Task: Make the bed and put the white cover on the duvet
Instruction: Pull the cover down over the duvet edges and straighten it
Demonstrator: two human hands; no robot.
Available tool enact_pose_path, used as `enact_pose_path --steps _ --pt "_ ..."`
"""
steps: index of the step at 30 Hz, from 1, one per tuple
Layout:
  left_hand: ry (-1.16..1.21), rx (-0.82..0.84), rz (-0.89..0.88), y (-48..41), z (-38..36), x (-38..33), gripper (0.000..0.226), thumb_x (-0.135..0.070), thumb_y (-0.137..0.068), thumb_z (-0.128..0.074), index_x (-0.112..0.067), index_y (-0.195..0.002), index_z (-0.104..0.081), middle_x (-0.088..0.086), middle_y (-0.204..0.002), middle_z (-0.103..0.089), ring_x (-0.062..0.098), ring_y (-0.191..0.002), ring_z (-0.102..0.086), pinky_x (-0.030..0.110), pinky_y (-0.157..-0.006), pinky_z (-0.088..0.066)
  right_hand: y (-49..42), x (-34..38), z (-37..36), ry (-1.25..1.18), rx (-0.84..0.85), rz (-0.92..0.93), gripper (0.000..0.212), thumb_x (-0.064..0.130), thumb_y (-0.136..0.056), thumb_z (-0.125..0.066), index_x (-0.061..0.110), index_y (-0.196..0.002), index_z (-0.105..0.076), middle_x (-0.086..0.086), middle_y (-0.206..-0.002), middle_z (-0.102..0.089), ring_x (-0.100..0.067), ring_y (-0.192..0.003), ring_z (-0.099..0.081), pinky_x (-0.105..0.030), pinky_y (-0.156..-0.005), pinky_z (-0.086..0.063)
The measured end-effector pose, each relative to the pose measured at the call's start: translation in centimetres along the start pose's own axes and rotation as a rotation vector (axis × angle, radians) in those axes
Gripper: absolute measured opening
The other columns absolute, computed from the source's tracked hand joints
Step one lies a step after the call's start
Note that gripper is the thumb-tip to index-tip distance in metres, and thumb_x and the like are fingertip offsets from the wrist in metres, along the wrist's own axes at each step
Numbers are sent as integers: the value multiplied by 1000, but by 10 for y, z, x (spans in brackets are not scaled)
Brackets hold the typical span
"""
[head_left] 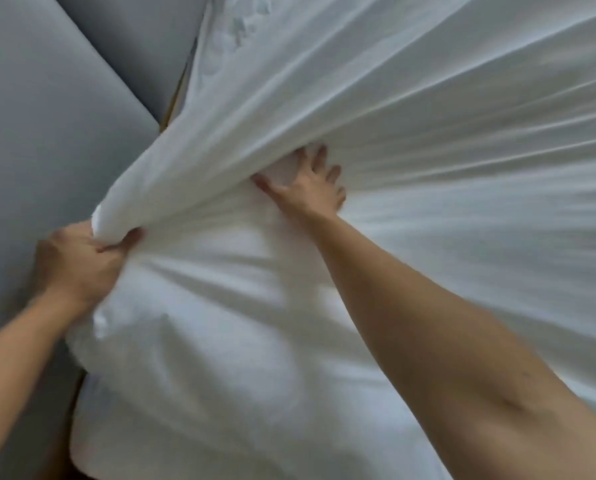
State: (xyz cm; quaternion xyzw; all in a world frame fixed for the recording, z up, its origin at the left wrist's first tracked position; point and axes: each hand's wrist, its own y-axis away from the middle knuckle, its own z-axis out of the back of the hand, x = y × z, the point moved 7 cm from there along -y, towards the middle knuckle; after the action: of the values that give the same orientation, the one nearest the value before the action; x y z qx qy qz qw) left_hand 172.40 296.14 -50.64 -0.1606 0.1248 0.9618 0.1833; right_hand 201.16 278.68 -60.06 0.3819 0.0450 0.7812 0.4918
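Grey-blue panels (47, 116) at left, diagonal seam between them, thin tan strip (176, 98) alongside.

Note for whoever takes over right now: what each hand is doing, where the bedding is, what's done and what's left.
Left hand grips a bunched corner of the white fabric beside the grey padded panel.
Right hand lies spread on the fabric, fingers straight, pressing beside the stretched fold.
Done: fabric spread across the bed, pulled taut from that corner.
Left: seat this corner, smooth the creases; whether the duvet is inside cannot be told.
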Motion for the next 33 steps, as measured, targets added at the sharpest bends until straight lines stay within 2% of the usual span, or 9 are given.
enact_pose_path --steps 3,8,12,15,20,22,24,28,33 --pt "-244 167 54 -13 -64 10 73 -58 -75 -74 -7 -124 -58 29 -125 -59 48 -114 -57 55 -94 -50 -2 -47 -50 355 213 81 117 90 -68 -55 46 -158 5 -2 -168 17 -46 -151 16 -76 -110 10" --pt "-107 286 67 -44 -133 -61 130 -76 -57 -83 -10 -154 -25 18 -154 -39 38 -141 -40 48 -111 -38 4 -79 -67 486 146 175 113 89 -70 -52 46 -158 4 -2 -168 19 -43 -150 22 -75 -108 15" --pt "-253 315 -14 -48 -155 -81 73 -62 -87 -67 -3 -129 -56 25 -128 -62 43 -118 -59 46 -93 -47 25 -112 -51 564 63 212 111 93 -74 -35 35 -161 3 -3 -169 15 -34 -153 19 -68 -115 12" --pt "-284 86 24 -89 -115 -61 67 -66 -88 -60 -6 -117 -65 30 -116 -65 49 -105 -63 50 -86 -51 35 -179 -2 600 -37 84 112 98 -72 -20 33 -160 6 0 -167 21 -31 -152 23 -68 -114 16" --pt "-143 -68 196 -48 -155 -109 74 -20 -76 -78 -6 -138 -40 31 -148 -36 49 -135 -36 56 -116 -23 77 -312 88 576 -124 -269 119 104 -65 -13 35 -160 9 -2 -167 23 -32 -152 24 -72 -111 16" --pt "-144 -60 -90 7 -185 -168 93 -31 -69 -80 -16 -148 -32 24 -158 -20 45 -145 -21 60 -120 -10 94 -332 89 548 -127 -322 116 101 -68 -13 35 -160 7 -2 -167 22 -31 -152 23 -72 -111 15" --pt "-63 70 -514 98 -214 -238 93 -62 -66 -70 -24 -146 -41 17 -157 -28 41 -143 -29 58 -117 -21 102 -337 81 496 -127 -312 110 97 -73 -15 34 -160 7 -3 -167 21 -32 -153 22 -72 -112 14" --pt "-354 841 -1026 339 -304 -301 127 -94 -51 -45 -28 -157 -21 -1 -141 -35 26 -130 -36 50 -111 -34 122 -365 97 574 -87 -254 100 92 -80 -8 35 -159 13 -3 -165 27 -31 -151 27 -69 -112 16" --pt "-582 600 -1197 374 -364 -286 81 -54 -61 -84 -24 -129 -50 2 -95 -71 26 -86 -69 40 -75 -52 217 -507 165 535 -154 -589 98 95 -77 -9 44 -157 12 2 -168 20 -41 -152 18 -77 -108 13"
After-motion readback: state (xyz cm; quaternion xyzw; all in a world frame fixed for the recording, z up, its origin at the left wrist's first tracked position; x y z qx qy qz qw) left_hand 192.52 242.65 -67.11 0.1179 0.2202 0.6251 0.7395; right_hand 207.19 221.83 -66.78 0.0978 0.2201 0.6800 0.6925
